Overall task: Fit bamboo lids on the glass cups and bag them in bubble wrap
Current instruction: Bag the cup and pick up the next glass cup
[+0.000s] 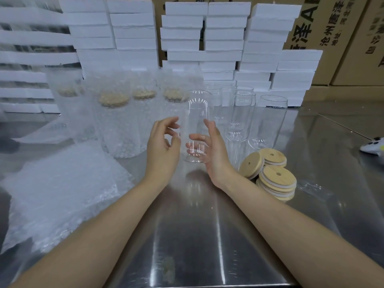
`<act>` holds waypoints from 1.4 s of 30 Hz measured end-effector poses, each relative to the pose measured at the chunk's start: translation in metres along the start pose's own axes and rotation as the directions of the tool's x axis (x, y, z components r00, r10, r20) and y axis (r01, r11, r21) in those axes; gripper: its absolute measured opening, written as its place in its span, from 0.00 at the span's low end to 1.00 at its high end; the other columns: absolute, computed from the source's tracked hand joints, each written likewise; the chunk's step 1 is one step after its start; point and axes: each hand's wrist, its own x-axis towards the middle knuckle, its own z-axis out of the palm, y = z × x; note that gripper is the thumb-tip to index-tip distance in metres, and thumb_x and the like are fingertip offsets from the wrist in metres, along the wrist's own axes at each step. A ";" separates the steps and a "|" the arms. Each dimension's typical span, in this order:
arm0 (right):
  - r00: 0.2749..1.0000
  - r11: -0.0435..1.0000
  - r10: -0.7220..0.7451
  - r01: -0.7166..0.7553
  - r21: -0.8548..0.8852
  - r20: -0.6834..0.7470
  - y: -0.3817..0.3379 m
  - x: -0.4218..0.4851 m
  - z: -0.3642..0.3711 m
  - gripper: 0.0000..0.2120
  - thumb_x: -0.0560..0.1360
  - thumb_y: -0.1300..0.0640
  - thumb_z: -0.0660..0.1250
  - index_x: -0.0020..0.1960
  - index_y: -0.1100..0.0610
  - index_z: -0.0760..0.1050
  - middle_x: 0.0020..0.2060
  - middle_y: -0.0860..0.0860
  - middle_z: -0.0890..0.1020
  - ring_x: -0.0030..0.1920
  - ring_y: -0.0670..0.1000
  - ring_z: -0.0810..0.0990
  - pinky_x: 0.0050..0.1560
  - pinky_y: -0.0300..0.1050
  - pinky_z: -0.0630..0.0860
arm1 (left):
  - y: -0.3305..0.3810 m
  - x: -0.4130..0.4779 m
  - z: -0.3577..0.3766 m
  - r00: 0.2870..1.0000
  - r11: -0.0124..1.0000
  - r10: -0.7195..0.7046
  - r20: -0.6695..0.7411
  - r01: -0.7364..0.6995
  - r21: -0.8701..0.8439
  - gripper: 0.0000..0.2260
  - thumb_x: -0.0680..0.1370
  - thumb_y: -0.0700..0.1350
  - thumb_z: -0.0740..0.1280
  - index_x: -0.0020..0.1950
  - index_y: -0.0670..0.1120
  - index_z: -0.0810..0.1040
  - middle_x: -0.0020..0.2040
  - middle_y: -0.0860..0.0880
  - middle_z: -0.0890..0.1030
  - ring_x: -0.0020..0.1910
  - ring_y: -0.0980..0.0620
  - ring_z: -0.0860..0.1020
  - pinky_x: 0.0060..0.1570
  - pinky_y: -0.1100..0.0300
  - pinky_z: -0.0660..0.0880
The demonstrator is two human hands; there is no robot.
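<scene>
Steel, brushed and shiny: the table (197,235) runs under both bare forearms, streaked with reflected light. Up at the grip, the right hand (214,150) wraps a clear glass cup (197,113), its fingers curled round the lower half and showing through the glass. The cup is upright, with no lid, its base just off the tabletop. The left hand (162,146) sits just beside the cup's other side, fingers loosely bent and holding nothing; whether the fingertips touch the glass is hard to tell.

Just right of the grip lies a small pile of bamboo lids (272,173), round, each with a hole, one leaning on the others. Left of the grip and nearer the person, flat bubble wrap bags (62,188) lie in a heap.

Beyond the grip to the left stand wrapped cups (118,125), bamboo tops showing through the bubbles. Beyond it to the right, bare glass cups (268,121) stand in a cluster. Well off to the right a white device (372,145) lies at the picture's edge.

At the back, white foam boxes (224,34) rise in stacks, with printed cardboard cartons (332,38) behind them.
</scene>
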 end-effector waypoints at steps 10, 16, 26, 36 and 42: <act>0.983 0.963 -0.182 0.178 -0.202 -0.002 0.004 0.002 0.001 0.21 0.82 0.41 0.49 0.73 0.43 0.59 0.65 0.48 0.69 0.59 0.43 0.73 0.60 0.44 0.70 | 0.005 -0.005 0.009 0.970 0.993 -0.114 0.213 0.107 0.047 0.27 0.80 0.40 0.63 0.77 0.45 0.58 0.71 0.54 0.65 0.67 0.61 0.67 0.65 0.66 0.66; 0.882 0.735 -0.452 0.454 -0.504 0.135 -0.007 -0.016 0.010 0.17 0.77 0.50 0.57 0.65 0.43 0.63 0.57 0.39 0.63 0.57 0.38 0.68 0.60 0.28 0.65 | 0.007 0.000 0.008 0.890 0.833 -0.389 0.239 0.450 -0.322 0.36 0.73 0.58 0.71 0.75 0.47 0.60 0.62 0.55 0.78 0.60 0.59 0.78 0.58 0.60 0.75; 0.999 -0.083 -0.049 -0.008 -0.997 -0.004 -0.072 -0.024 -0.007 0.15 0.77 0.55 0.60 0.62 0.57 0.69 0.60 0.56 0.73 0.61 0.59 0.71 0.54 0.48 0.67 | -0.004 0.004 0.008 0.846 0.703 -0.487 0.214 0.526 -0.478 0.35 0.66 0.55 0.74 0.71 0.50 0.66 0.54 0.57 0.82 0.54 0.57 0.82 0.53 0.58 0.76; 0.929 -0.533 0.305 -0.016 -0.846 -0.209 -0.075 -0.038 -0.017 0.28 0.73 0.60 0.68 0.70 0.56 0.63 0.69 0.55 0.62 0.71 0.59 0.60 0.52 0.50 0.64 | 0.001 -0.001 0.007 0.900 0.854 -0.376 0.218 0.428 -0.296 0.32 0.69 0.44 0.77 0.67 0.55 0.64 0.65 0.54 0.74 0.62 0.60 0.74 0.66 0.56 0.70; 0.975 -0.240 0.205 -0.037 -0.970 -0.088 -0.056 -0.025 -0.015 0.23 0.75 0.53 0.67 0.67 0.57 0.67 0.63 0.56 0.69 0.63 0.59 0.70 0.50 0.45 0.63 | 0.003 -0.003 0.006 0.895 0.870 -0.389 0.221 0.435 -0.232 0.38 0.69 0.43 0.78 0.73 0.52 0.62 0.65 0.55 0.73 0.64 0.58 0.73 0.69 0.51 0.68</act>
